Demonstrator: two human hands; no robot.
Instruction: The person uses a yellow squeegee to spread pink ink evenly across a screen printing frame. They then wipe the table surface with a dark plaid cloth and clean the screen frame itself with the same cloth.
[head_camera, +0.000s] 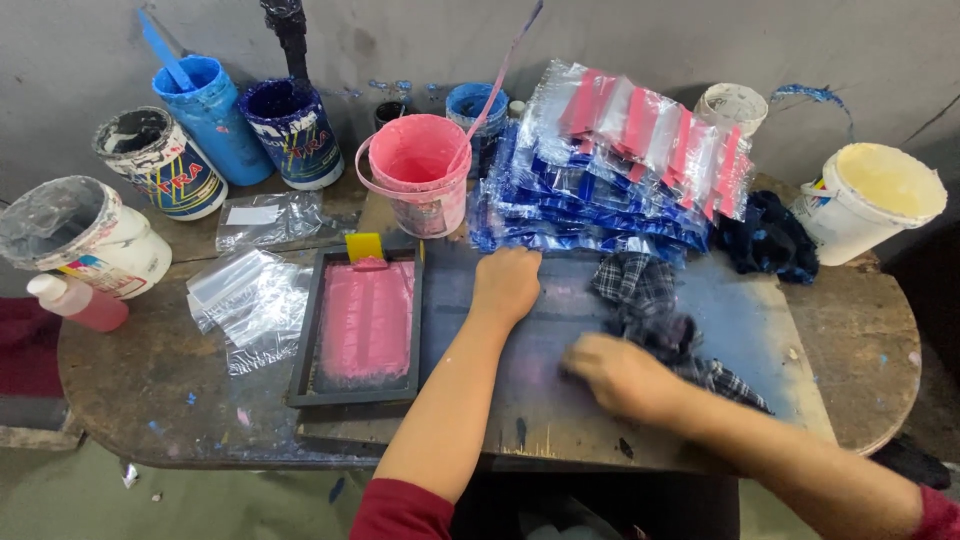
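Checked rag under right hand, printed bags piled just behind.

Pink paint bucket at table back. Framed screen coated pink, yellow squeegee at its top edge. Stack of blue and red printed plastic bags beside the bucket. Blue tubs and white tubs on left, cream bucket right. Clear bags left, pink squeeze bottle at the edge.

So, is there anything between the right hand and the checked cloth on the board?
Nothing visible: the right hand already lies on the checked cloth. The left hand rests apart, on the board.
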